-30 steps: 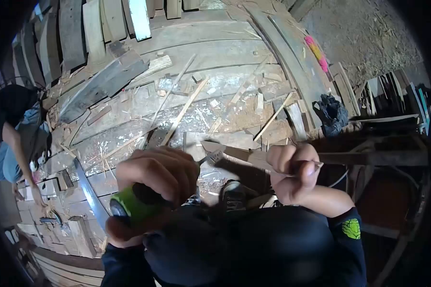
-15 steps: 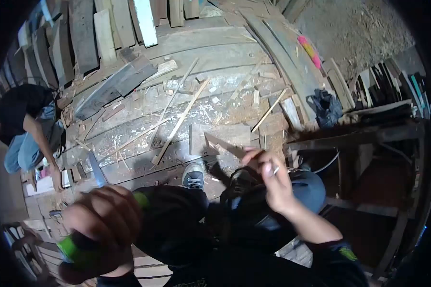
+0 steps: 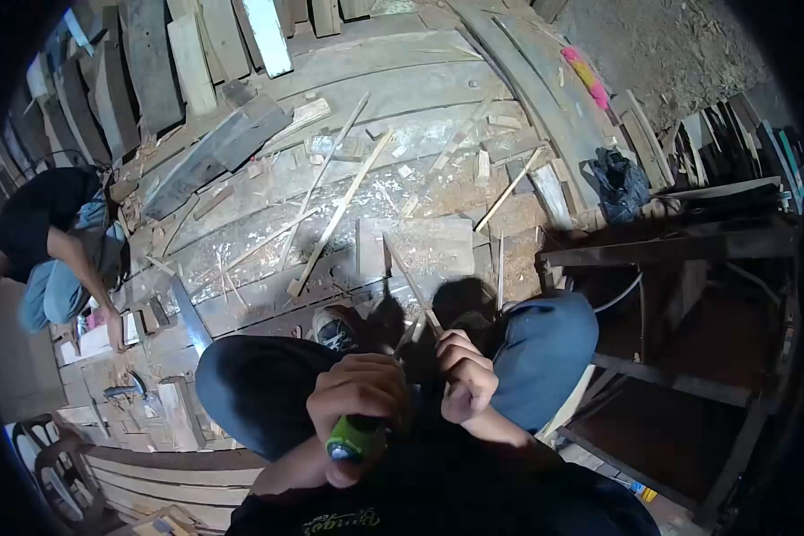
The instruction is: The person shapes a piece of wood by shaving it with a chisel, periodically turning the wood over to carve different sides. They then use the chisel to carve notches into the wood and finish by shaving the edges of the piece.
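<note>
My left hand [image 3: 359, 393] is closed around a handle with a green and black end [image 3: 355, 438]. The rest of that tool is hidden by the hand, so its kind does not show. Close beside it, my right hand [image 3: 466, 377] grips the lower end of a thin brown strip [image 3: 413, 284], which looks like wood. The strip points forward, its far tip over a flat wooden board [image 3: 442, 247] on the floor. Both hands are between my bent knees.
A handsaw [image 3: 188, 313] and a hammer [image 3: 127, 389] lie to the left. A crouching person [image 3: 58, 232] reaches to the floor there. Thin wood strips [image 3: 341, 214] and shavings litter the planks ahead. A dark wooden frame [image 3: 661, 250] stands right, near a black plastic bag [image 3: 618, 183].
My left hand has moved right and away from the camera with the green-ended tool. My right hand has come left and lower, turning the strip steeper. The hands are now close together.
</note>
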### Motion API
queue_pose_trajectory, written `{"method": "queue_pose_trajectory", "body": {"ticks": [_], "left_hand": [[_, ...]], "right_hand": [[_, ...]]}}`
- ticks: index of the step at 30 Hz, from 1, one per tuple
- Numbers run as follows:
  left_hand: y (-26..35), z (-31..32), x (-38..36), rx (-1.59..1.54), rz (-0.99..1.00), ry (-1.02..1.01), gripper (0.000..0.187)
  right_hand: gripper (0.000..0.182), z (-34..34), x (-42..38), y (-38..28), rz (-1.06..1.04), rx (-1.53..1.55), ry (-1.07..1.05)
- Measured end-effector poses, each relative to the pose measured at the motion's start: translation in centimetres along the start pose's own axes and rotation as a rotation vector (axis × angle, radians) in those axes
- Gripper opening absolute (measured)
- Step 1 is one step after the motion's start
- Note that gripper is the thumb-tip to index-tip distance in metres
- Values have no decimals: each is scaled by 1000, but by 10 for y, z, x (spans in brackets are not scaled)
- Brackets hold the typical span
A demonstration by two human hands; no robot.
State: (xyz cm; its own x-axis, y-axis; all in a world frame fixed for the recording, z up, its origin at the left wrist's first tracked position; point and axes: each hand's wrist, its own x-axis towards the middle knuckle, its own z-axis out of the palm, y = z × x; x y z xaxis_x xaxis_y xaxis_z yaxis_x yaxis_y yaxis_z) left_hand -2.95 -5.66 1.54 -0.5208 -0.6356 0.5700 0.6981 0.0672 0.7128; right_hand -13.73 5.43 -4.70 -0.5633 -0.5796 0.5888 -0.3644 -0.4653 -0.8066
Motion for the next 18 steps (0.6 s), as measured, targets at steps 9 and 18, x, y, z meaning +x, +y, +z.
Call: {"method": "queue_pose_trajectory", "body": {"ticks": [9,18], "left_hand": [[-20,4,33,-7,31,-294,72],[-22,29,24,125,-101,-493,68]], "right_hand": [[48,-17,-10,16,-24,118,-186],[33,-28,-8,15,-8,195,-198]]}}
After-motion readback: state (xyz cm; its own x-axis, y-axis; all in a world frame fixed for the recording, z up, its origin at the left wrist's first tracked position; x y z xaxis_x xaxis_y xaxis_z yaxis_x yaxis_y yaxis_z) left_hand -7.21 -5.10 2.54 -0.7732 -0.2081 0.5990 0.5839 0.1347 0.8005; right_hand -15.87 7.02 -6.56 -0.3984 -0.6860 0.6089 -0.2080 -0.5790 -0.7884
